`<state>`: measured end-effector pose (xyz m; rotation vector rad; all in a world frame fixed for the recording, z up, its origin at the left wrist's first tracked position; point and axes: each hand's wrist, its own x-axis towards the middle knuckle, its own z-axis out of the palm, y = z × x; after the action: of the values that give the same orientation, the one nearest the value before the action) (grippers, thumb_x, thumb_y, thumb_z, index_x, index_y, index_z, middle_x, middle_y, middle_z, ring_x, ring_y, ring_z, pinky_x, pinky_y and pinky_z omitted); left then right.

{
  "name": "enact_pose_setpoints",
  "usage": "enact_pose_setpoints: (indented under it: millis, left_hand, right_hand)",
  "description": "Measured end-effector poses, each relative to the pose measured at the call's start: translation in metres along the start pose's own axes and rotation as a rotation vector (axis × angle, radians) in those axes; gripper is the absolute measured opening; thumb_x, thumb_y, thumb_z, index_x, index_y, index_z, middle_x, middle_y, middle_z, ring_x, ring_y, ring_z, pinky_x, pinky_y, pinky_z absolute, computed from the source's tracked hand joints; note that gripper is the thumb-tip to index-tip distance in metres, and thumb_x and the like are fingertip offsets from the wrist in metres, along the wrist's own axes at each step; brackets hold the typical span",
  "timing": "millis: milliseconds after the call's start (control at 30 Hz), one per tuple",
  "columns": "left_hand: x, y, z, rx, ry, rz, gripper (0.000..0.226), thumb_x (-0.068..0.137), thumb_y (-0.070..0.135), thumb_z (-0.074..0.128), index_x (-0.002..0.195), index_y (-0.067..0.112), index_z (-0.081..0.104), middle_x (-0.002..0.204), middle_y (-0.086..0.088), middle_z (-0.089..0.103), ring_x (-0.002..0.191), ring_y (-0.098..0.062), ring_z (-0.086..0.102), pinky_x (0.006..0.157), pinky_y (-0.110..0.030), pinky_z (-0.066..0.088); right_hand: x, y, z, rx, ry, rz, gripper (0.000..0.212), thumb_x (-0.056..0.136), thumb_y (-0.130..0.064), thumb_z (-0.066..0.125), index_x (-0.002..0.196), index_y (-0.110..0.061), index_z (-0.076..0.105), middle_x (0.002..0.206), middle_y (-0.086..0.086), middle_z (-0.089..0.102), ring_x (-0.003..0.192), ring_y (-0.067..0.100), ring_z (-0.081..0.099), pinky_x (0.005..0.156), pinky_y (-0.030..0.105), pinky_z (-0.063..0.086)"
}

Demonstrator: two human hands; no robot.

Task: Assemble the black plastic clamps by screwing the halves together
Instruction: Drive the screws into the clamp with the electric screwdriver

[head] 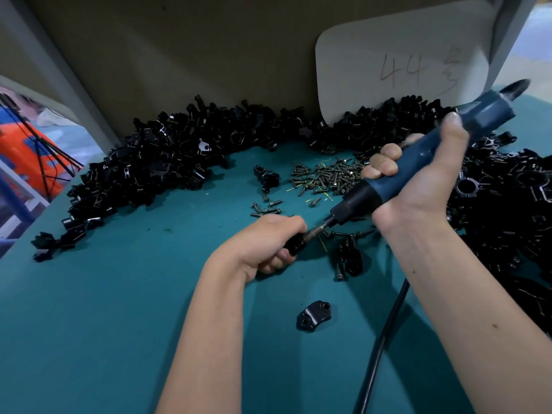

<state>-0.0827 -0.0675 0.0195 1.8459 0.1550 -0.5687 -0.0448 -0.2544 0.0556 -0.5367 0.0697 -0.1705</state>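
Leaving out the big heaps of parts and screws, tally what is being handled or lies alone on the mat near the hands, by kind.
Hands: 2, left hand and right hand
Electric screwdriver: 1
Clamp in the left hand: 1
Loose clamp half on the teal mat: 1
Total: 5

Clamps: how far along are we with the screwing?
Done: what look like joined clamps are piled at right. In hand: the left hand grips a clamp while the right hand drives the blue electric screwdriver into it. Left: a big heap of loose halves, scattered screws, one half nearby.
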Motion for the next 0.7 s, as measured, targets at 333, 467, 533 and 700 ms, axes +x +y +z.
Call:
enact_pose_setpoints:
  millis: [333, 467, 533, 700]
  left_hand:
    - [0.01, -0.012, -0.005, 0.107, 0.178, 0.452, 0.045, 0.082, 0.043, 0.084, 0.076, 0.015, 0.05, 0.055, -0.001, 0.051, 0.045, -0.017, 0.044, 0.044, -0.027, 0.035]
    - [0.011, -0.012, 0.002, 0.104, 0.144, 0.426, 0.053, 0.071, 0.057, 0.083, 0.074, 0.02, 0.046, 0.056, -0.006, 0.056, 0.041, -0.019, 0.05, 0.039, -0.025, 0.042]
    - [0.011, -0.012, 0.001, 0.101, 0.143, 0.413, 0.052, 0.072, 0.056, 0.084, 0.072, 0.022, 0.045, 0.056, -0.007, 0.056, 0.042, -0.019, 0.052, 0.039, -0.025, 0.045]
    - [0.011, -0.015, -0.001, 0.139, 0.14, 0.415, 0.057, 0.076, 0.05, 0.086, 0.077, 0.013, 0.043, 0.056, -0.006, 0.055, 0.042, -0.021, 0.053, 0.041, -0.028, 0.047]
  right_hand:
    - [0.008, -0.012, -0.001, 0.171, 0.132, -0.063, 0.048, 0.092, -0.062, 0.062, 0.08, -0.02, 0.042, 0.066, -0.002, 0.047, 0.05, 0.012, 0.041, 0.049, 0.025, 0.039]
    - [0.005, -0.006, 0.002, 0.118, 0.132, -0.093, 0.047, 0.093, -0.061, 0.062, 0.08, -0.02, 0.042, 0.066, -0.001, 0.047, 0.05, 0.013, 0.041, 0.05, 0.025, 0.039]
    - [0.005, -0.004, 0.003, 0.105, 0.122, -0.098, 0.047, 0.094, -0.061, 0.061, 0.081, -0.02, 0.042, 0.066, -0.002, 0.047, 0.05, 0.012, 0.041, 0.05, 0.025, 0.039]
    - [0.002, -0.003, 0.004, 0.082, 0.138, -0.083, 0.047, 0.095, -0.06, 0.061, 0.079, -0.02, 0.042, 0.064, -0.002, 0.046, 0.049, 0.012, 0.041, 0.049, 0.025, 0.039]
